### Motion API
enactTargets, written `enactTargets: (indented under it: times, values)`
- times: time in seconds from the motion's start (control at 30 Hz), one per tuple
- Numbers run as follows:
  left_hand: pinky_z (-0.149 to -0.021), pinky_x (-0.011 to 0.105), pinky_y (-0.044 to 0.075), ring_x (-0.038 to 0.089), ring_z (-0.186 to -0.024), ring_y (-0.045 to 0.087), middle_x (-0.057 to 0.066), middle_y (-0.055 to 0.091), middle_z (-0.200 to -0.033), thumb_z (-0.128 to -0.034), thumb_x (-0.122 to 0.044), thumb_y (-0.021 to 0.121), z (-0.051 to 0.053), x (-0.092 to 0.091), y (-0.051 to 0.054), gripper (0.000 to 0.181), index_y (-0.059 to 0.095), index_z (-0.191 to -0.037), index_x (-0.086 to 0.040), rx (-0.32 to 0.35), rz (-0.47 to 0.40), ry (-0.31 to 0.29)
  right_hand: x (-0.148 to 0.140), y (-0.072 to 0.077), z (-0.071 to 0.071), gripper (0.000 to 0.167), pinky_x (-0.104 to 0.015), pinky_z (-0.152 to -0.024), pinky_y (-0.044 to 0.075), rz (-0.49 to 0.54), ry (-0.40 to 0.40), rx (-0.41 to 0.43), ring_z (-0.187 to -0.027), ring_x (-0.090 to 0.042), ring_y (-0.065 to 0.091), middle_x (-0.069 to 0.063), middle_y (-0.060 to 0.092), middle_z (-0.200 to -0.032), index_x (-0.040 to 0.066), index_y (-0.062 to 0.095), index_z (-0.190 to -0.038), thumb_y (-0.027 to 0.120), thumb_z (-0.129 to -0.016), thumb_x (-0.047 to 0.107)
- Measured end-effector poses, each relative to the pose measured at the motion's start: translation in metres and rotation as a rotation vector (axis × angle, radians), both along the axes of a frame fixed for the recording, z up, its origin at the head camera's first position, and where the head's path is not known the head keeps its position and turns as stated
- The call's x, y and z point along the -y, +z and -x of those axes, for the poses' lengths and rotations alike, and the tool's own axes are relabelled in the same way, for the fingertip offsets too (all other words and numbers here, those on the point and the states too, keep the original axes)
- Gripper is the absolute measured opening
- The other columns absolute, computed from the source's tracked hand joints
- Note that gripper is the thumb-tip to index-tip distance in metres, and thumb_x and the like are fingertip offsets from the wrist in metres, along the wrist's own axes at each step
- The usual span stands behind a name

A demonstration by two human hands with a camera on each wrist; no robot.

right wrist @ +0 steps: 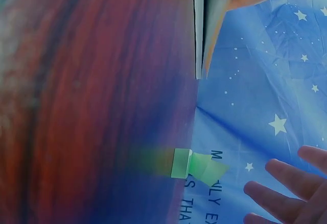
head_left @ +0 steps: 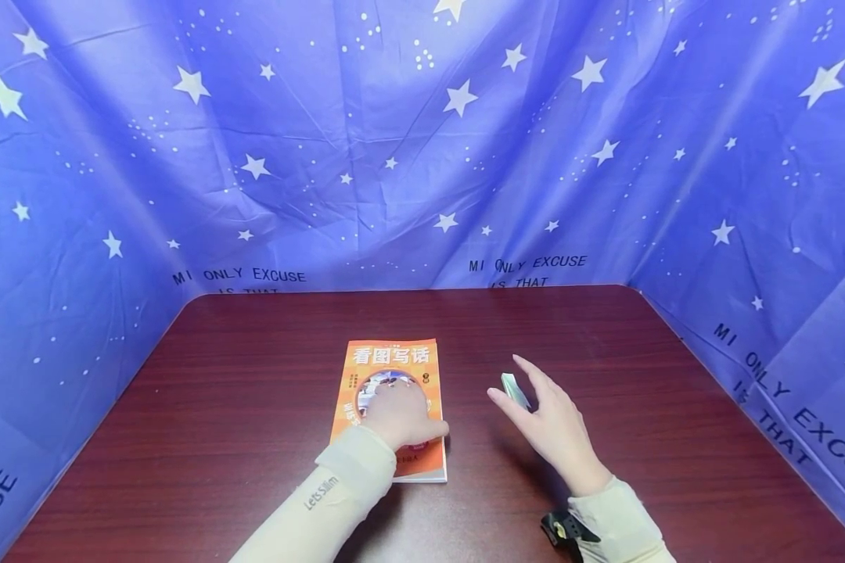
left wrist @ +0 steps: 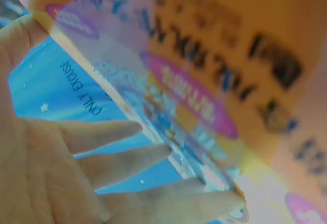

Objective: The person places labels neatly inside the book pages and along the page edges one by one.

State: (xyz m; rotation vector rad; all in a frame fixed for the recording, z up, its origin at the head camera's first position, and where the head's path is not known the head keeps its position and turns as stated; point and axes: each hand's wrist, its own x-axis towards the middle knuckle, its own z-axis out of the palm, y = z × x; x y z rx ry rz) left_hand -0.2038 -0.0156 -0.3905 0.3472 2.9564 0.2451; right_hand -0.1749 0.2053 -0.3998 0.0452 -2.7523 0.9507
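An orange paperback book (head_left: 394, 356) with large white Chinese characters lies on the table, left of centre. My left hand (head_left: 400, 414) rests on its cover, hiding part of the round picture. In the left wrist view, the fingers of the left hand (left wrist: 66, 168) reach out nearly straight over the cover (left wrist: 204, 45). To the right of the book stands a small pale green object (head_left: 512, 389); its fanned upper part (right wrist: 207, 168) shows in the right wrist view, but its kind is unclear. My right hand (head_left: 556, 430) is beside it, thumb and fingers spread apart.
The dark red wooden table (head_left: 253, 328) is enclosed by a blue curtain (head_left: 352, 156) with white stars and lettering, along the back and both sides. A black strap (head_left: 566, 532) is on the right wrist.
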Motion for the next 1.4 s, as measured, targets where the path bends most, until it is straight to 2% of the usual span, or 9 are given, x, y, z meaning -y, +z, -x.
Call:
enactTargets:
  times: [0.1, 0.2, 0.3, 0.77, 0.9, 1.03, 1.17, 1.3, 1.4]
  values:
    - [-0.083, 0.039, 0.052, 0.022, -0.083, 0.061, 0.007, 0.070, -0.093, -0.0742, -0.056, 0.070, 0.001, 0.005, 0.006, 0.051, 0.070, -0.092, -0.009, 0.057, -0.095, 0.007, 0.000, 0.000, 0.000, 0.075, -0.059, -0.101, 0.043, 0.005, 0.003, -0.004, -0.131, -0.034, 0.053, -0.011, 0.053, -0.147, 0.022, 0.045, -0.148, 0.060, -0.088, 0.065]
    - [-0.089, 0.041, 0.050, 0.024, -0.090, 0.060, 0.009, 0.070, -0.104, -0.0747, -0.058, 0.070, 0.000, 0.008, 0.009, 0.060, 0.067, -0.107, -0.006, 0.102, -0.148, 0.025, 0.000, 0.001, 0.000, 0.074, -0.058, -0.101, 0.044, 0.008, 0.008, -0.006, -0.130, -0.034, 0.054, -0.011, 0.054, -0.146, 0.022, 0.047, -0.147, 0.060, -0.089, 0.065]
    - [-0.091, 0.042, 0.050, 0.024, -0.093, 0.061, 0.011, 0.069, -0.109, -0.0760, -0.057, 0.071, 0.000, 0.009, 0.009, 0.064, 0.065, -0.112, -0.004, 0.117, -0.168, 0.023, 0.001, 0.001, 0.000, 0.072, -0.058, -0.101, 0.044, 0.009, 0.012, -0.009, -0.130, -0.034, 0.054, -0.011, 0.055, -0.146, 0.021, 0.048, -0.147, 0.060, -0.089, 0.064]
    - [-0.088, 0.041, 0.050, 0.022, -0.089, 0.058, 0.010, 0.067, -0.101, -0.0812, -0.048, 0.069, 0.001, 0.013, 0.011, 0.052, 0.062, -0.107, -0.004, 0.148, -0.234, 0.007, -0.001, 0.000, 0.000, 0.067, -0.057, -0.098, 0.045, 0.002, 0.015, -0.036, -0.128, -0.033, 0.056, -0.011, 0.059, -0.141, 0.019, 0.051, -0.144, 0.061, -0.091, 0.059]
    - [-0.079, 0.034, 0.049, 0.016, -0.077, 0.060, 0.005, 0.068, -0.078, -0.0854, -0.040, 0.060, 0.002, 0.015, 0.014, 0.033, 0.067, -0.081, -0.007, 0.177, -0.276, -0.011, -0.002, 0.002, 0.000, 0.066, -0.057, -0.098, 0.045, 0.004, 0.017, -0.036, -0.128, -0.033, 0.056, -0.012, 0.059, -0.140, 0.019, 0.051, -0.143, 0.061, -0.091, 0.059]
    - [-0.066, 0.028, 0.047, 0.013, -0.061, 0.059, 0.001, 0.059, -0.055, -0.0894, -0.032, 0.054, 0.002, 0.018, 0.020, 0.037, 0.059, -0.059, -0.011, 0.172, -0.331, -0.024, -0.001, 0.004, 0.000, 0.066, -0.057, -0.100, 0.045, -0.003, 0.029, -0.043, -0.129, -0.033, 0.055, -0.011, 0.058, -0.142, 0.018, 0.051, -0.143, 0.061, -0.092, 0.058]
    - [-0.059, 0.028, 0.043, 0.014, -0.059, 0.054, 0.000, 0.056, -0.059, -0.0912, -0.026, 0.054, 0.002, 0.022, 0.029, 0.027, 0.056, -0.068, -0.012, 0.112, -0.360, -0.029, 0.000, 0.006, 0.001, 0.066, -0.057, -0.101, 0.044, -0.015, 0.043, -0.052, -0.132, -0.034, 0.053, -0.009, 0.056, -0.144, 0.017, 0.051, -0.144, 0.060, -0.093, 0.057]
    - [-0.059, 0.028, 0.040, 0.015, -0.064, 0.052, 0.002, 0.053, -0.070, -0.0932, -0.020, 0.055, 0.001, 0.030, 0.041, 0.010, 0.052, -0.092, -0.011, 0.112, -0.443, -0.020, 0.001, 0.009, 0.002, 0.067, -0.056, -0.101, 0.043, -0.018, 0.050, -0.060, -0.132, -0.034, 0.052, -0.009, 0.057, -0.144, 0.017, 0.051, -0.144, 0.060, -0.092, 0.058]
    - [-0.062, 0.031, 0.042, 0.017, -0.069, 0.054, 0.005, 0.055, -0.079, -0.0947, -0.017, 0.054, 0.000, 0.038, 0.049, 0.018, 0.049, -0.110, -0.010, 0.109, -0.488, -0.019, 0.002, 0.011, 0.003, 0.067, -0.056, -0.101, 0.044, -0.024, 0.055, -0.065, -0.131, -0.034, 0.053, -0.010, 0.058, -0.142, 0.018, 0.050, -0.145, 0.061, -0.092, 0.058]
